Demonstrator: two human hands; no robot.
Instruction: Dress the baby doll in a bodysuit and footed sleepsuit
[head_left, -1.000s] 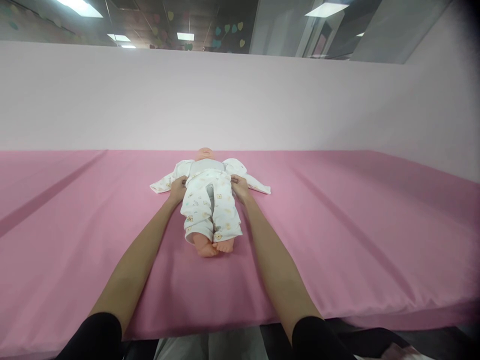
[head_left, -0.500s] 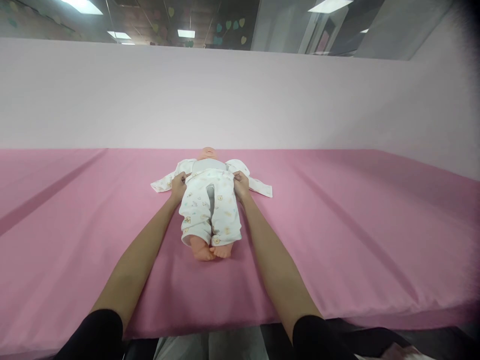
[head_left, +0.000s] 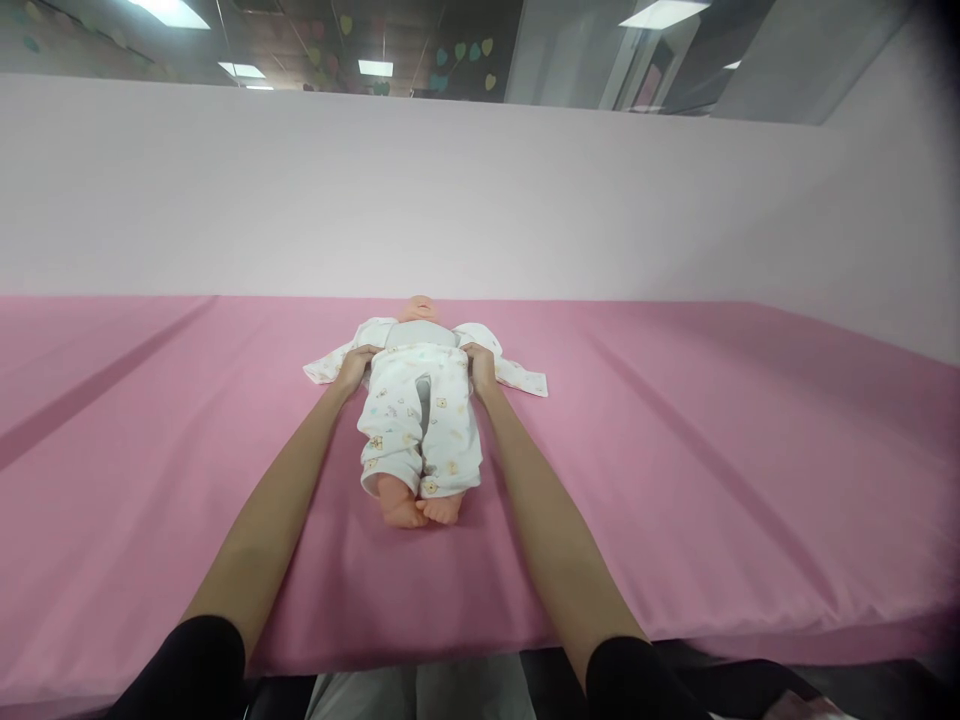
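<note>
Head view: a doll (head_left: 421, 334) in printed trousers (head_left: 391, 412) on a pink sheet (head_left: 675, 480).
It lies mid-scene, feet near, head far; the left hand (head_left: 358, 368) touches the waist's left side, the right hand (head_left: 481, 368) its right; whether either grips cloth, I cannot tell.

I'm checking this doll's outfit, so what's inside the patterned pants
Bare feet poke out below the pants, and gray material shows in the crotch gap. Everything else inside is covered, so it can't be seen.
</note>
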